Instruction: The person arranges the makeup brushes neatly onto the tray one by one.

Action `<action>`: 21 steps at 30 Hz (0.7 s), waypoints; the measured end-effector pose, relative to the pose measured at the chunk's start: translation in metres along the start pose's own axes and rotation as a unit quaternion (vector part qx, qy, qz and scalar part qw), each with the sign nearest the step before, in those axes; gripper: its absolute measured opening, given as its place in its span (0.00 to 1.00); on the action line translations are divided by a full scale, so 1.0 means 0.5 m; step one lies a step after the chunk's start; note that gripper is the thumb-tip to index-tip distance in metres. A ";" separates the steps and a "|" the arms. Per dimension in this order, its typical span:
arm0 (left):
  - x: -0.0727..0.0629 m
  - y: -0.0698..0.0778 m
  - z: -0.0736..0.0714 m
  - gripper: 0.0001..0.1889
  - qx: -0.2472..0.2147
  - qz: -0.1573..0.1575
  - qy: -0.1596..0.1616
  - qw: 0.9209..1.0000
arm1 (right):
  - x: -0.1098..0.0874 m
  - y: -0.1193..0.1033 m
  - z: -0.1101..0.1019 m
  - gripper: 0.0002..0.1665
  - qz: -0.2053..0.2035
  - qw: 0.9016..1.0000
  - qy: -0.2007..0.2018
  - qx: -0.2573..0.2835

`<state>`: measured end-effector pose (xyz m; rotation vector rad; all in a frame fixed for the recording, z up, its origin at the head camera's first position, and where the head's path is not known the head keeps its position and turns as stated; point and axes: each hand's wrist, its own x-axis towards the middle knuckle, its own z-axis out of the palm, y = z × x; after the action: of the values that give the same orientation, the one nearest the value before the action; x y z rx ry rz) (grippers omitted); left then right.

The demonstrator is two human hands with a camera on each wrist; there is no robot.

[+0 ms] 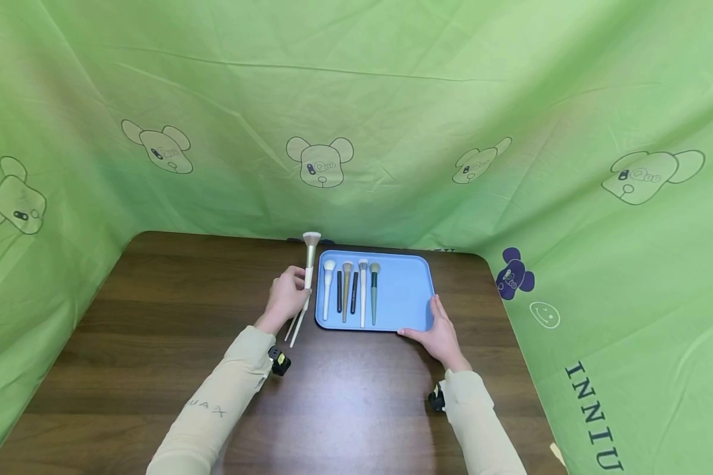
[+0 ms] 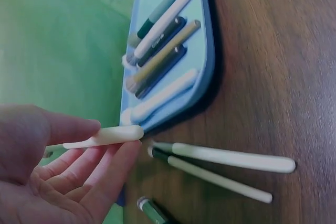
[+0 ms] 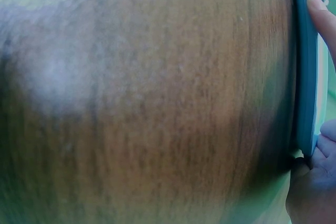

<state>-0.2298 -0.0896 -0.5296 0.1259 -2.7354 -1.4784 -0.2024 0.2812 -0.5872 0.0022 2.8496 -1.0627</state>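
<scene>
My left hand [image 1: 286, 297] pinches the white handle of a makeup brush [image 1: 310, 256] between thumb and fingers, its fluffy bristles pointing away from me, just left of the blue tray [image 1: 402, 290]. On the tray several brushes lie side by side: a white brush [image 1: 327, 290], a tan-handled brush [image 1: 346, 293], a green-handled brush [image 1: 374, 297] and slim black ones among them. My right hand [image 1: 442, 336] holds the tray's near right corner, thumb at the front rim and fingers along the right side. The right wrist view catches the thumb [image 3: 317, 4] on the rim.
Two pale-handled brushes [image 2: 233, 158] lie on the wooden table [image 1: 172, 316] beneath my left hand, left of the tray. A dark green handle [image 2: 153, 211] shows near them at the left wrist view's bottom. Green printed cloth [image 1: 392, 145] hangs behind the table and along its sides.
</scene>
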 end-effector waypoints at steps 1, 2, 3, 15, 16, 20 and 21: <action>0.001 0.003 0.003 0.19 -0.002 0.001 -0.002 1.000 | 0.000 0.000 0.000 0.76 0.001 1.000 0.000 0.000; 0.001 0.005 0.006 0.19 -0.003 0.002 -0.003 1.000 | 0.001 0.001 0.000 0.76 0.001 1.000 -0.001 0.000; 0.001 0.007 0.010 0.19 -0.004 0.003 -0.005 1.000 | 0.001 0.001 0.000 0.77 0.001 1.000 -0.001 0.000; 0.004 0.032 0.046 0.20 -0.015 0.020 -0.020 0.999 | 0.002 0.005 0.001 0.77 -0.004 1.000 0.003 -0.002; 0.004 0.034 0.049 0.20 -0.014 0.020 -0.020 1.000 | 0.002 0.004 0.000 0.77 -0.004 1.000 0.003 -0.002; 0.003 0.044 0.060 0.20 -0.012 0.019 -0.021 1.000 | 0.001 0.002 -0.001 0.77 -0.004 1.000 0.003 -0.001; 0.003 0.047 0.063 0.20 -0.011 0.019 -0.021 1.000 | 0.001 0.002 -0.001 0.77 -0.004 1.000 0.003 0.000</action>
<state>-0.2347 -0.0505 -0.5275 0.0433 -2.7374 -1.5187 -0.2029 0.2824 -0.5874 -0.0069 2.8572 -1.0661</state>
